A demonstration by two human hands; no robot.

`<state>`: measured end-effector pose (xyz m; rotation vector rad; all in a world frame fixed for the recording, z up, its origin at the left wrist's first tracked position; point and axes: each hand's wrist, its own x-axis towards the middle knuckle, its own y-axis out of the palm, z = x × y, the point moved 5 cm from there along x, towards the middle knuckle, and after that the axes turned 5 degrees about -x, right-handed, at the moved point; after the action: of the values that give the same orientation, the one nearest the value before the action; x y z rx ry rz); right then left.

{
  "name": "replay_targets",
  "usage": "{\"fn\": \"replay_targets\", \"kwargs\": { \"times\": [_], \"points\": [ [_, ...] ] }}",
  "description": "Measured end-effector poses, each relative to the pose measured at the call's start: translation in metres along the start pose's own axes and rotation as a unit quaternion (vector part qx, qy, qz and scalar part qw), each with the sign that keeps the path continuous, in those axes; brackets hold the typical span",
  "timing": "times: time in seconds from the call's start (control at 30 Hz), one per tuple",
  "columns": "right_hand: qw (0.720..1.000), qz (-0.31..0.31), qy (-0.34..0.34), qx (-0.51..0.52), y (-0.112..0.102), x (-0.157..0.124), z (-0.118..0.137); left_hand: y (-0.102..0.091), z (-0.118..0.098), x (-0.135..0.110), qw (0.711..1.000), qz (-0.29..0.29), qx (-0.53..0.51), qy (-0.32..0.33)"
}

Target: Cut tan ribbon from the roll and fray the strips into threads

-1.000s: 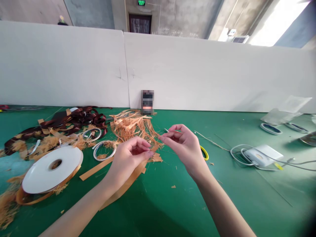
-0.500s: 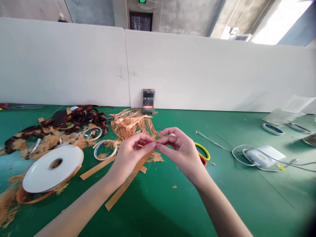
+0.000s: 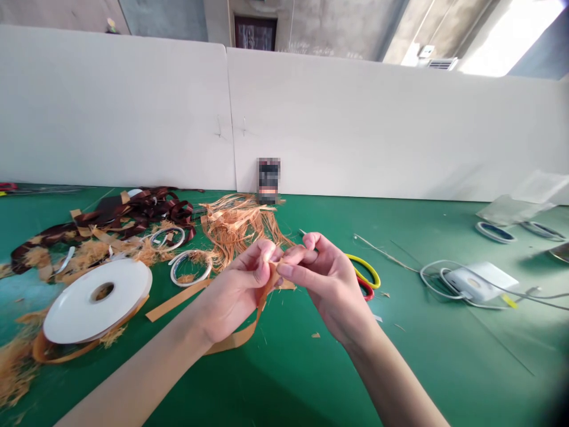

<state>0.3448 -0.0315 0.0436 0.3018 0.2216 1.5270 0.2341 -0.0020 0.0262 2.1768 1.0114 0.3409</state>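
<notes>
Both hands meet near the middle of the view, fingertips close together over one tan ribbon (image 3: 262, 296). My left hand (image 3: 240, 284) pinches the ribbon's upper end between thumb and fingers. My right hand (image 3: 326, 273) is closed on the same end, thumb against fingers. From there the ribbon hangs down and curves left behind my left forearm, which hides part of it. Scissors with yellow and red handles (image 3: 372, 279) lie on the table behind my right hand, mostly covered by it. A bundle of tan frayed strands (image 3: 235, 222) lies just beyond my fingers.
A white spool (image 3: 75, 302) lies left on the green table (image 3: 284, 385). Another cut tan strip (image 3: 178, 301) and white rings (image 3: 178, 271) are near it. Dark brown ribbon (image 3: 111, 219) is heaped behind. A white box with cables (image 3: 484, 281) is right; a white partition (image 3: 355, 124) stands behind.
The ribbon, straight before, now bends and curves below my fingers. My left hand has turned and its fingers have shifted around the ribbon's end; my right fingers have curled more.
</notes>
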Motion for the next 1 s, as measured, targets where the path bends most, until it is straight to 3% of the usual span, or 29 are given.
{"fn": "replay_targets", "kwargs": {
  "times": [0.17,0.37,0.6,0.8,1.0],
  "points": [
    [1.000,-0.022,-0.009,-0.002,-0.004,0.002,0.001,-0.007,-0.008,0.000,0.995,-0.041,0.074,0.048],
    [0.993,-0.062,-0.039,-0.091,-0.010,0.005,0.004,-0.015,-0.015,-0.003,0.968,-0.124,0.186,0.111],
    [0.966,-0.070,-0.115,-0.222,-0.011,0.005,0.016,-0.011,-0.018,-0.003,0.963,-0.137,0.210,0.098],
    [0.944,-0.114,-0.132,-0.280,-0.014,0.003,0.018,-0.009,-0.019,-0.003,0.954,-0.153,0.235,0.102],
    [0.875,-0.193,-0.217,-0.387,-0.015,-0.002,0.026,-0.013,-0.013,-0.003,0.945,-0.154,0.269,0.099]
  ]
}}
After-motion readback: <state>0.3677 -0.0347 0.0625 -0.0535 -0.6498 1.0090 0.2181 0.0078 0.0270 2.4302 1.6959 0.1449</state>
